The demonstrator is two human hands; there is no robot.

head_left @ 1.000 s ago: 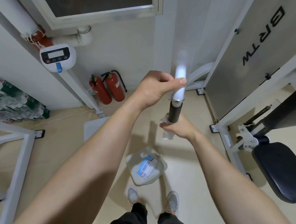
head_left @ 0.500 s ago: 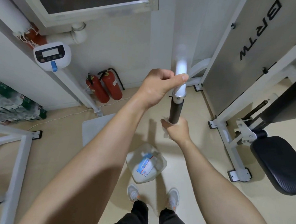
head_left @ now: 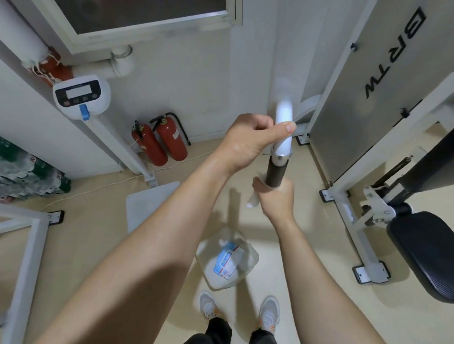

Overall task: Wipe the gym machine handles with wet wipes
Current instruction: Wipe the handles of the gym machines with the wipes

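Overhead, black-gripped white handle [head_left: 277, 172] hanging, left hand [head_left: 251, 141] clamping its white bar, right hand [head_left: 275, 197] pressing a wet wipe [head_left: 252, 201] around the grip, wipes pack in a bin [head_left: 228, 262] sitting on the floor below.

Left hand [head_left: 249, 141] grips the white bar [head_left: 284, 127]; right hand [head_left: 274, 198] wraps wipe [head_left: 253, 200] around handle [head_left: 276, 172].

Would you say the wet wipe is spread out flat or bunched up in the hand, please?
Bunched up: the right hand closes the wet wipe around the black grip, only a crumpled end showing.
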